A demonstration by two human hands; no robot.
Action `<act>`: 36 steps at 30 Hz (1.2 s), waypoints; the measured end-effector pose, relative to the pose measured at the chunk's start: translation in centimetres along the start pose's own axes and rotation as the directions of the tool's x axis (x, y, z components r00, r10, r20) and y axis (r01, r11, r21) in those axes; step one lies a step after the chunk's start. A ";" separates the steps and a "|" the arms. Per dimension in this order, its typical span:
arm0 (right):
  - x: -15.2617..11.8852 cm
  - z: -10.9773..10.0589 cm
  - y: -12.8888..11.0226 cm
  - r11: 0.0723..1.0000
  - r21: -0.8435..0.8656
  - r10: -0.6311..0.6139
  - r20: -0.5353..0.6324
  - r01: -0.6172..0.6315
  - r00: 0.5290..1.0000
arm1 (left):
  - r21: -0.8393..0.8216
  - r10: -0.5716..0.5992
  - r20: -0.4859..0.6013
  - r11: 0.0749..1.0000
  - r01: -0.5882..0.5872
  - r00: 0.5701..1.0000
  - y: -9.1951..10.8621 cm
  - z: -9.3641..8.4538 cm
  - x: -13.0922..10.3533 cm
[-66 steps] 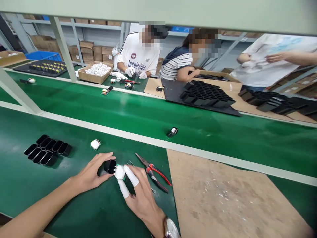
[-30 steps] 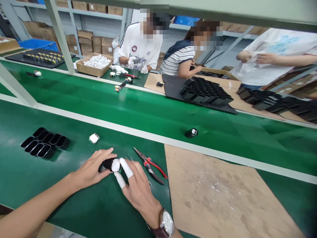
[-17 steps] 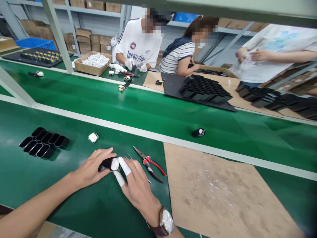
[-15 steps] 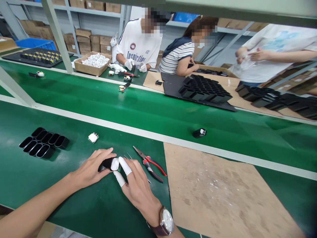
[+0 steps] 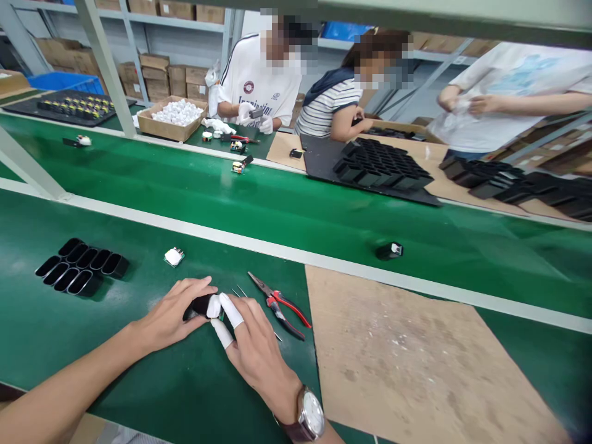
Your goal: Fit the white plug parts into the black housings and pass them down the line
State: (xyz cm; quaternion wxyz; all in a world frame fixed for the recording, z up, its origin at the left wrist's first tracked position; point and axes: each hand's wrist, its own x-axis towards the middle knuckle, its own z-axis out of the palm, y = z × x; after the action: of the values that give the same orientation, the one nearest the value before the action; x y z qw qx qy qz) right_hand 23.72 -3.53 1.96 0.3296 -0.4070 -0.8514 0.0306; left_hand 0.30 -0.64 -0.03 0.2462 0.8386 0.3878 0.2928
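A black oval housing (image 5: 200, 306) lies in my left hand (image 5: 173, 311), thumb and fingers wrapped around it. At its right-hand opening sits a circuit board with a white top (image 5: 214, 306), partly inside the housing. My right hand (image 5: 254, 345), with white finger covers on thumb and forefinger, grips that board. Red-handled pliers (image 5: 277, 303) rest on the green table just right of my hands, beside thin metal pins. Behind my left hand lies another board with a white blob (image 5: 174, 256). Several empty black housings (image 5: 83, 266) stand grouped at the left.
A brown cardboard sheet (image 5: 398, 351) covers the table at right. Beyond a pale rail (image 5: 185, 228) runs a green belt (image 5: 277, 209) carrying a black housing (image 5: 390, 250) and boards. Three people are across the belt, near a box of white parts (image 5: 173, 131) and stacked black housings (image 5: 383, 163).
The items on the belt have moved right. My right hand has shifted slightly left, with the board a little farther into the housing. Across the belt, a person's gloved hands have raised a dark part.
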 end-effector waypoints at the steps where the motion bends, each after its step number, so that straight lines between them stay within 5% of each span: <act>1: 0.0 0.0 0.0 1.000 0.000 -0.006 -0.001 0.006 1.000 | -0.004 0.002 -0.001 1.000 -0.002 1.000 0.0 0.0 0.0; 13: -0.7 0.8 1.1 0.990 0.122 -0.062 -0.074 0.071 0.995 | -0.100 -0.050 0.039 0.994 0.053 0.998 -0.2 0.1 -0.4; 22: -0.3 1.2 0.2 0.987 0.157 -0.023 0.045 0.016 0.999 | -0.166 -0.086 0.047 0.982 0.092 0.995 -0.3 0.2 -0.5; 27: 0.0 0.9 0.4 0.990 0.143 -0.010 0.087 -0.002 0.996 | -0.214 -0.187 0.118 0.954 0.209 0.975 -0.1 -0.2 -0.2; 36: 0.1 1.2 0.6 0.998 0.036 -0.052 0.102 0.049 0.993 | -0.260 -0.119 0.178 0.952 0.164 0.977 0.4 -0.4 0.2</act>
State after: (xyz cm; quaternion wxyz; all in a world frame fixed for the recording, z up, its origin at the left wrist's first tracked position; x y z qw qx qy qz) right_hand 23.36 -2.86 0.86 0.2928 -0.3775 -0.8766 0.0576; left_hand 0.33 -0.68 0.60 0.4104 0.7873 0.3818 0.2568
